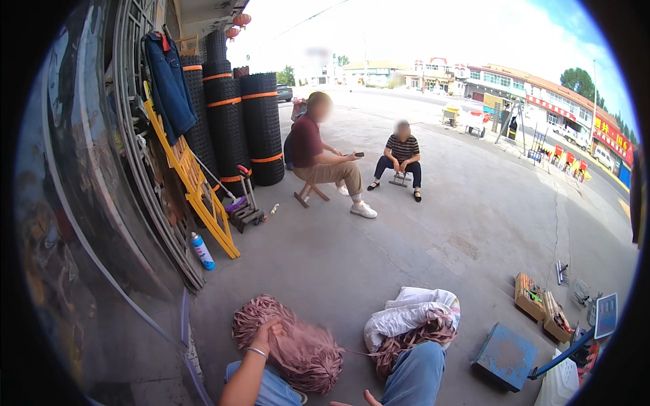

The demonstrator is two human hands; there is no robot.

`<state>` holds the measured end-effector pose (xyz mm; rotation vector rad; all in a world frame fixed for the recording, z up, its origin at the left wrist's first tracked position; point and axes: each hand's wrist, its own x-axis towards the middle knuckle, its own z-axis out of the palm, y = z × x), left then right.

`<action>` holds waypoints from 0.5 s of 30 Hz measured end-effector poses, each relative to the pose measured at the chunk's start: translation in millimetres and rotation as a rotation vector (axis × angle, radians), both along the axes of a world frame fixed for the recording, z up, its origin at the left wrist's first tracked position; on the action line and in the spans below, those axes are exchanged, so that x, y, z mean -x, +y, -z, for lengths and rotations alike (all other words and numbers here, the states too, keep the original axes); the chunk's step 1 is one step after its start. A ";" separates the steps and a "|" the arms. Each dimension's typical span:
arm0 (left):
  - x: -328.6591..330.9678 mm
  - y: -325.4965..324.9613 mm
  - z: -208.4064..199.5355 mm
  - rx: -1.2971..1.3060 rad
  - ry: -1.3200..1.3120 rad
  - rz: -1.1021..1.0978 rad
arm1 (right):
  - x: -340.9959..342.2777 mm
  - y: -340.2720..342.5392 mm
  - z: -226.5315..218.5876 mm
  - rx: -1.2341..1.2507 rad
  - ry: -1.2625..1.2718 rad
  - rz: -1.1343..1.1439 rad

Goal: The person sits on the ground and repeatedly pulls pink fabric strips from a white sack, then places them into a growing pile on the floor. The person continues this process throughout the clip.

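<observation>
A large bundle of dusty-pink strips lies on the ground before my knees, its middle smeared by motion. My left hand, with a bracelet at the wrist, has its fingers curled into the strips at the upper left of the bundle. Low at the frame's edge, my right hand shows only in part, fingers apart and nothing visible in them. To the right, a white woven sack lies crumpled, with more pink strips spilling from it beside my right knee. A thin strand runs between bundle and sack.
A blue platform scale and cardboard boxes stand at right. Leftward are a spray can, a yellow ladder and black mesh rolls. Two people sit on low stools ahead.
</observation>
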<state>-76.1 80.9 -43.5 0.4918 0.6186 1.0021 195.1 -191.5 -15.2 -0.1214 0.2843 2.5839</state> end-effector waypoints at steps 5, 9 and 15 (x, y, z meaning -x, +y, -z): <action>-6.0 2.3 8.6 0.096 -0.104 -0.021 | -5.0 -1.3 -0.4 0.006 -0.050 0.023; -10.7 -1.9 -3.2 0.045 -0.049 0.000 | -4.4 -5.5 -0.9 -0.002 -0.072 0.032; -8.9 0.2 1.1 0.038 -0.019 -0.013 | -4.8 -7.9 -3.1 0.006 -0.075 0.048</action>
